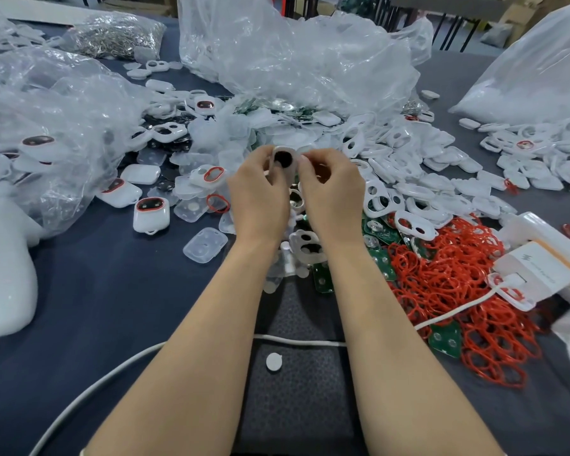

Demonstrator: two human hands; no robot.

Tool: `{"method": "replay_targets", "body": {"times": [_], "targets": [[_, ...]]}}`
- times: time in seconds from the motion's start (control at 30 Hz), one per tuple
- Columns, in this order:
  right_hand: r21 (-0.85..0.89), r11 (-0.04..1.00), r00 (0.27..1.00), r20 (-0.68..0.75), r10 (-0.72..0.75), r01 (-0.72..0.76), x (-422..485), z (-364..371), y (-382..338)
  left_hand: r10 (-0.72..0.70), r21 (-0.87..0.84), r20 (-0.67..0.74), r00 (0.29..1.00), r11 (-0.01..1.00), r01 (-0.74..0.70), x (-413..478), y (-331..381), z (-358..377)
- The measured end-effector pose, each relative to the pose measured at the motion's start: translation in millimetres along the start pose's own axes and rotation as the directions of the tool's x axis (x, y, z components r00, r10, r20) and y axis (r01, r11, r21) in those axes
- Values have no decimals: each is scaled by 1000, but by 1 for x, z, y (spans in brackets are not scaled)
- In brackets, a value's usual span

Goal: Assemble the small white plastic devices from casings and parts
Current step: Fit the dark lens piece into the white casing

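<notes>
My left hand (260,195) and my right hand (333,192) are raised together over the middle of the table, both pinching one small white casing (283,161) with a dark round opening facing me. Under my wrists lie another white casing (306,246) and green circuit boards (380,255). A heap of red rubber rings (458,291) spreads to the right. Piles of white casing fronts (408,166) and clear plastic covers (204,250) surround my hands. Finished white devices with red-ringed windows (151,213) lie to the left.
Crumpled clear plastic bags (293,57) stand at the back and left, one holding metal parts (116,34). A white charger box (537,271) with a cable (112,376) sits at the right. A white disc (273,362) lies on the dark mat near me.
</notes>
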State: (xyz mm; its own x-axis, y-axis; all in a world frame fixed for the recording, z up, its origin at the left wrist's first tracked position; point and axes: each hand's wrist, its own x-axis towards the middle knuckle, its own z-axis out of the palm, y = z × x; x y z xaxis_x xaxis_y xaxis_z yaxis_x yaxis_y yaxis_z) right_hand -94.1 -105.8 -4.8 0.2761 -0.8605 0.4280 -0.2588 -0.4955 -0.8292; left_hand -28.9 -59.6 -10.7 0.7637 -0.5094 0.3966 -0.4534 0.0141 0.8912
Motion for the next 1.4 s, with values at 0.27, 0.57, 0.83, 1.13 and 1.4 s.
{"method": "replay_targets", "body": {"times": [0.27, 0.57, 0.83, 1.13, 1.4], "targets": [[495, 779, 923, 226, 312, -385, 12, -17, 10, 11, -86, 315, 949, 996, 17, -1, 5, 9], [591, 538, 798, 485, 358, -600, 15, -16, 12, -311, -364, 235, 921, 851, 380, 6, 4, -1], [609, 482, 777, 507, 373, -629, 14, -17, 9, -408, -596, 408, 817, 558, 577, 9, 6, -4], [662, 457, 804, 514, 301, -594, 12, -20, 6, -348, -641, 564, 749, 386, 663, 11, 9, -11], [662, 455, 803, 471, 365, -596, 12, -16, 4, -385, -649, 529, 756, 391, 653, 11, 6, -9]]}}
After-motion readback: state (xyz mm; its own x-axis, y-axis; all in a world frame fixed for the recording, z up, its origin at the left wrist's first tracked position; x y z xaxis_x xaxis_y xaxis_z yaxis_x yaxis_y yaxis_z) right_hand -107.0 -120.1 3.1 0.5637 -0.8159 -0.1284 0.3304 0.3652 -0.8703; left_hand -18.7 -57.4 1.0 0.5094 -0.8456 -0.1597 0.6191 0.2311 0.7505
